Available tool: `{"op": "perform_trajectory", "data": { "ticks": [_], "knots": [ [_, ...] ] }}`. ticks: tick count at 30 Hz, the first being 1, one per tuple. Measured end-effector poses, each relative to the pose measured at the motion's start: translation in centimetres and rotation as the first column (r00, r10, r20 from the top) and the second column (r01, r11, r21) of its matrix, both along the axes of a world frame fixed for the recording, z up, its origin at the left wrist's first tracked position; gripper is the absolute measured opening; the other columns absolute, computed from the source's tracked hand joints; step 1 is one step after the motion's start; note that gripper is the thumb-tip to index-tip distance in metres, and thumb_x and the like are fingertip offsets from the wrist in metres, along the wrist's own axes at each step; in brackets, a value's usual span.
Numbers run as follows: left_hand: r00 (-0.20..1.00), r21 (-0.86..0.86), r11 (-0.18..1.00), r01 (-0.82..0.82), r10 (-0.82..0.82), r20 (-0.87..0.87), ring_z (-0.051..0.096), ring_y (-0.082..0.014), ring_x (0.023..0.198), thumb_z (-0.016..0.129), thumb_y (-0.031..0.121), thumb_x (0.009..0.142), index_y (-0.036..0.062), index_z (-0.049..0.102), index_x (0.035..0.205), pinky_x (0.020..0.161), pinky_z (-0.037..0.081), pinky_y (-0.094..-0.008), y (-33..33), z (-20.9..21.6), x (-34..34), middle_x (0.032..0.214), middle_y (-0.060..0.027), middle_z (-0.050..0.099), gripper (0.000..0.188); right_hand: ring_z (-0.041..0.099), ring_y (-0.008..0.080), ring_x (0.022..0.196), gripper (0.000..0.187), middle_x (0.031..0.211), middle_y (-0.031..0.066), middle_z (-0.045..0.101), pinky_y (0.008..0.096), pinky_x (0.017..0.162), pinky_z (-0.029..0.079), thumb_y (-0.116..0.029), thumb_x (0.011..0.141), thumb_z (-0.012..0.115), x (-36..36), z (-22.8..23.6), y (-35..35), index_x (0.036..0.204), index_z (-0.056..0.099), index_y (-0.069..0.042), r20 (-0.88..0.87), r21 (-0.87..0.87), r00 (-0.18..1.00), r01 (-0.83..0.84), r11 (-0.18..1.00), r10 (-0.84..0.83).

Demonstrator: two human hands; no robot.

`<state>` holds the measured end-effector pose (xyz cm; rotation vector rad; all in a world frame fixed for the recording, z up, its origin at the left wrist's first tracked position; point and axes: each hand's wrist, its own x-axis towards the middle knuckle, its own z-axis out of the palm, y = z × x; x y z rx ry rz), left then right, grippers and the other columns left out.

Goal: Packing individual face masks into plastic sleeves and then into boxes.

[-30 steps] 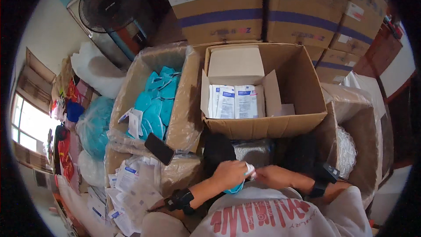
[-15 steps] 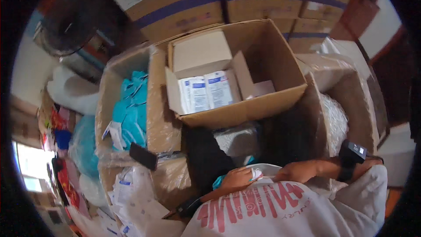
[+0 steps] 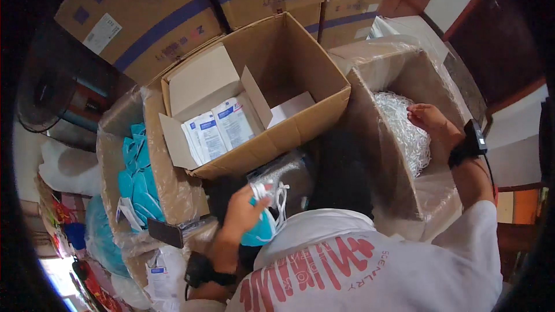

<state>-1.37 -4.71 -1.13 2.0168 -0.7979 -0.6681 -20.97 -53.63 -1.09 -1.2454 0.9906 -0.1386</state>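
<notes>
My left hand [image 3: 245, 211] is closed around a teal face mask [image 3: 260, 232] in front of my body, with white elastic straps [image 3: 281, 202] looping out beside the fingers. Off to the right, my right hand [image 3: 428, 120] is at the edge of a heap of thin white strips [image 3: 399, 124] inside a plastic-lined carton [image 3: 430, 190]. Its fingers are curled together, and whatever may be between them is too small to make out. More teal face masks [image 3: 141, 179] fill another lined carton at the left.
An open brown carton [image 3: 272, 150] ahead holds a smaller box [image 3: 202, 84] with white packets [image 3: 222, 127]. A dark phone [image 3: 166, 232] lies by the left carton's near corner. More white packets [image 3: 165, 274] sit below it. Large sealed cartons [image 3: 156, 17] stand stacked behind.
Both hands were together low at my body. The left has lifted forward with the mask; the right has moved out to the white strips. The view has shifted, bringing the right carton further in.
</notes>
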Motion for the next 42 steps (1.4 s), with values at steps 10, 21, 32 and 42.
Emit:
{"op": "perform_trajectory", "data": {
  "ticks": [10, 21, 32, 42],
  "knots": [
    [0.945, -0.037, 0.949, -0.314, 0.309, -0.107, 0.054, -0.0225, 0.070, 0.031, 0.027, 0.094, -0.0019, 0.056, 0.079, 0.068, 0.041, -0.0331, 3.7, -1.3, 3.8, 0.075, -0.0134, 0.056, 0.041, 0.056, 0.0135, 0.079, 0.020, 0.087, 0.0066, 0.057, 0.0238, 0.073, 0.048, -0.018, 0.089, 0.049, 9.6, -0.9, 14.6, 0.096, 0.054, 0.000, 0.178, 0.328, 0.901, -0.433, 0.840, 0.395],
    [0.986, 0.051, 0.997, -0.049, 0.040, 0.160, 0.053, -0.0283, 0.070, 0.054, 0.022, 0.084, -0.0031, 0.058, 0.076, 0.062, 0.041, -0.0323, 2.4, 3.1, 4.7, 0.077, -0.0145, 0.054, 0.027, 0.051, 0.0115, 0.085, 0.028, 0.095, 0.0005, 0.055, 0.0261, 0.077, 0.043, -0.024, 0.091, 0.046, 15.9, -11.6, 26.0, 0.111, 0.054, -0.006, -0.092, 0.178, 0.733, -0.654, 0.736, 0.674],
    [0.970, -0.385, 0.894, -0.230, 0.181, -0.161, 0.049, -0.0128, 0.069, 0.036, 0.032, 0.094, -0.0009, 0.053, 0.074, 0.063, 0.041, -0.0264, 3.4, 4.1, 5.8, 0.072, -0.0051, 0.052, 0.042, 0.053, 0.0096, 0.088, 0.030, 0.087, 0.0033, 0.058, 0.0227, 0.081, 0.041, -0.027, 0.091, 0.047, 17.6, 1.2, 33.3, 0.108, 0.051, -0.002, 0.440, -0.025, 0.240, -0.960, 0.279, 0.865],
    [0.922, -0.141, 0.988, -0.061, 0.110, 0.371, 0.056, -0.0233, 0.068, 0.054, 0.024, 0.084, 0.0019, 0.057, 0.076, 0.061, 0.044, -0.0301, 3.8, 8.7, 6.5, 0.073, -0.0100, 0.056, 0.024, 0.039, 0.0292, 0.119, 0.064, 0.128, 0.0221, 0.039, 0.0374, 0.099, 0.031, -0.035, 0.077, 0.065, 16.8, 3.8, 29.7, 0.124, 0.039, 0.000, 0.209, -0.762, 0.426, -0.493, 0.420, 0.880]
  ]
}}
